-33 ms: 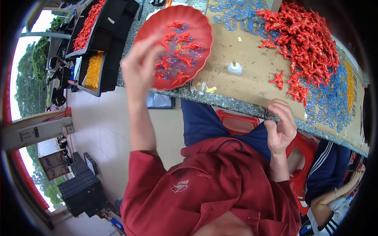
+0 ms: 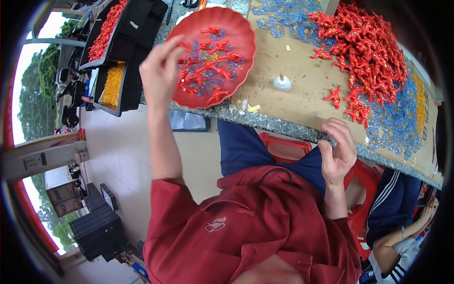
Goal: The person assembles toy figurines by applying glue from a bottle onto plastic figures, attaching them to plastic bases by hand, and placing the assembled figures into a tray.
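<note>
My left hand (image 2: 160,71) is over the left rim of a red scalloped plate (image 2: 243,35). Its fingers are bent, with a gap between thumb and forefinger. A small red piece (image 2: 185,46) shows right by the fingertips; it looks to lie behind them rather than in a grip. On the plate lie several red star-limbed figures (image 2: 217,93) with clear bluish pieces among them, plus a yellow bit (image 2: 211,57). At the table's front edge my right hand (image 2: 338,152) has its fingers curved and apart from the thumb, holding nothing.
A small white bottle (image 2: 282,82) stands on brown cardboard (image 2: 265,57). To the right is a large heap of red figures (image 2: 364,52), beside clear blue pieces (image 2: 395,125). Black bins (image 2: 133,52) at left hold red and yellow pieces. Another person's arm (image 2: 402,236) shows at lower right.
My left hand has drawn back a little to the left, uncovering more figures on the plate. My right hand has barely moved.
</note>
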The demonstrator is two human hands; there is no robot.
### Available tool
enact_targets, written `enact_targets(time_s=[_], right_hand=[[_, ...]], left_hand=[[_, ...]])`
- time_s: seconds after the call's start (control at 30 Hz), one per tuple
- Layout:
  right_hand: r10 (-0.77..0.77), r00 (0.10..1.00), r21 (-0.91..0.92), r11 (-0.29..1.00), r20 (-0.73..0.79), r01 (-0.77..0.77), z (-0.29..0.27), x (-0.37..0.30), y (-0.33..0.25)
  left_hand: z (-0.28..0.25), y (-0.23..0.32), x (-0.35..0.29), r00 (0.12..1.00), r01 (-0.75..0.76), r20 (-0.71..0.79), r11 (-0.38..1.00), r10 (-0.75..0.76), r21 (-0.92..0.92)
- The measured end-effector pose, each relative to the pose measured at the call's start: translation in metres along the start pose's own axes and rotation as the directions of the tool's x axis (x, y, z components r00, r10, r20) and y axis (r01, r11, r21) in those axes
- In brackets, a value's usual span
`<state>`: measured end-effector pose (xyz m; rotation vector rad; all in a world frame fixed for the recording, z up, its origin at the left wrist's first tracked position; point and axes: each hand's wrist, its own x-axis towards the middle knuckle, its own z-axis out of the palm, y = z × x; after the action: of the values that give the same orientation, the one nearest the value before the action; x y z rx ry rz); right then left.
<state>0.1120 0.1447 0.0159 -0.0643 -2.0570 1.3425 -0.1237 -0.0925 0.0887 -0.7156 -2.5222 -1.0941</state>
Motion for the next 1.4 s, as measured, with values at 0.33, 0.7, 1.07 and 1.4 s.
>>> enact_targets(time_s=[0.33, 0.7, 1.07, 1.4], right_hand=[[0.008, 0.999, -0.426, 0.904, 0.047, 0.013, 0.030, 0.034, 0.001], [-0.068, 0.997, -0.328, 0.943, -0.044, 0.050, 0.030, 0.050, 0.011], [0.256, 0.875, -0.040, 0.954, -0.411, -0.298, -0.049, -0.026, 0.017], [0.271, 0.934, -0.167, 0.935, -0.233, -0.313, -0.039, -0.014, 0.009]], left_hand=[[-0.005, -0.056, 0.049, 0.889, 0.061, 0.406, 0.932, -0.213, 0.356], [0.082, 0.096, -0.083, 0.975, -0.101, 0.165, 0.956, 0.150, -0.275], [0.207, 0.107, -0.077, 0.799, -0.466, 0.073, 0.692, 0.597, -0.552], [0.124, 0.099, -0.127, 0.703, 0.609, 0.706, -0.443, -0.083, -0.658]])
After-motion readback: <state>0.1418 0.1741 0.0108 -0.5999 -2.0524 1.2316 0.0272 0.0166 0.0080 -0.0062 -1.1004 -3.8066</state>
